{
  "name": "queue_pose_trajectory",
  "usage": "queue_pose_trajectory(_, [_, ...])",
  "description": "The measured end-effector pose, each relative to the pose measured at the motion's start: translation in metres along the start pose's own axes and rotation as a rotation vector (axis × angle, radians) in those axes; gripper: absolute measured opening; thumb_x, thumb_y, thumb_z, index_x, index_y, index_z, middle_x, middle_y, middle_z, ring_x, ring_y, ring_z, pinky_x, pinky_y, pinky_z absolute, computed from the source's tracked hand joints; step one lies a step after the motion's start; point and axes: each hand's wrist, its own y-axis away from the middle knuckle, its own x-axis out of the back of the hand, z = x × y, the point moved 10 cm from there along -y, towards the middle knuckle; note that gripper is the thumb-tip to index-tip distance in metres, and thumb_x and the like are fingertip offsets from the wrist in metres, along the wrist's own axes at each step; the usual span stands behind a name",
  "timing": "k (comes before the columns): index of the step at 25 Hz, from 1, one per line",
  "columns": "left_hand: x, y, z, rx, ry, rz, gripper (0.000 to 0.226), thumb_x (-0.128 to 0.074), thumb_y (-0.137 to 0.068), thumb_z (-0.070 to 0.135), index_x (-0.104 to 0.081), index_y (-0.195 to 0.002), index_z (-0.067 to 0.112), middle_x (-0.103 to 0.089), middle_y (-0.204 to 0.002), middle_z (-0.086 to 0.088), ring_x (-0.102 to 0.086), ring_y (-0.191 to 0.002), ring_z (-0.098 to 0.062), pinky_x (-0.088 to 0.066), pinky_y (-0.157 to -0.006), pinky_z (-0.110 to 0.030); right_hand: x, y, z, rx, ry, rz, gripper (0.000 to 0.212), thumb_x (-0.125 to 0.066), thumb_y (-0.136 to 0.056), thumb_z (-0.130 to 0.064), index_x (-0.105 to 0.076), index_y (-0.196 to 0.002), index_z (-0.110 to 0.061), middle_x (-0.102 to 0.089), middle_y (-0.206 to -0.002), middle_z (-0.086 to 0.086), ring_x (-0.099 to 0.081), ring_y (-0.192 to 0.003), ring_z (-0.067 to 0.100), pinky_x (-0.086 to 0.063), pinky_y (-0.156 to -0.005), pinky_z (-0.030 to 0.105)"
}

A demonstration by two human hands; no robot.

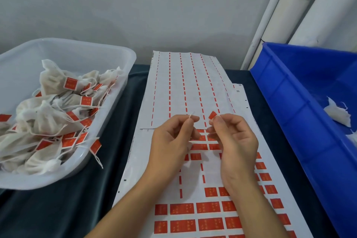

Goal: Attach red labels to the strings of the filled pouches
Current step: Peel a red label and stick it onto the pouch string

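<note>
left hand point(170, 139) pinching string point(191, 115), right hand point(233, 137) pinching red label point(212, 115)

The table point(81, 208) has a dark cloth over it. Right under the grip lies a white sheet point(173, 195) with rows of red labels point(207, 207) — many spots are already bare. Past the grip, a second sheet point(179, 87) lies partly on top of the first, with only thin red dashes left on it. Off to the left of the grip sits a clear tub point(123, 58) — it holds white pouches. Off to the right sits a blue bin point(286, 106).
</note>
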Motion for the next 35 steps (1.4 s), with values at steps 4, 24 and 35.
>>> queue_pose_trajectory(4, [-0.008,0.003,0.004,-0.033,-0.034,-0.033,0.021,-0.056,-0.106,0.035,-0.076,-0.104,0.037,-0.074,-0.084,0.009,-0.073,-0.084,-0.011,-0.057,-0.070,-0.014,-0.013,0.002,0.000,-0.036,-0.066,-0.140,0.024,-0.077,-0.081,-0.040,-0.075,-0.097,-0.023,-0.079,-0.099,0.005,-0.077,-0.091,0.027,-0.063,-0.082,0.039])
queue_pose_trajectory(24, [-0.013,0.010,0.024,-0.142,0.032,-0.077,0.020,-0.058,-0.107,0.014,-0.077,-0.102,0.017,-0.072,-0.077,0.007,-0.066,-0.068,-0.004,-0.052,-0.063,-0.014,-0.044,0.013,0.028,-0.326,-0.407,-0.375,0.021,-0.082,-0.076,-0.033,-0.077,-0.091,-0.019,-0.065,-0.081,0.002,-0.057,-0.071,0.012,-0.057,-0.071,0.029])
queue_pose_trajectory(35, [-0.016,0.009,0.012,-0.031,0.162,-0.081,0.020,-0.061,-0.105,0.016,-0.081,-0.105,0.017,-0.079,-0.092,-0.003,-0.075,-0.085,-0.019,-0.060,-0.074,-0.023,-0.036,0.012,0.026,-0.263,-0.284,-0.285,0.026,-0.082,-0.080,-0.035,-0.077,-0.096,-0.016,-0.068,-0.082,0.003,-0.059,-0.073,0.014,-0.057,-0.077,0.035])
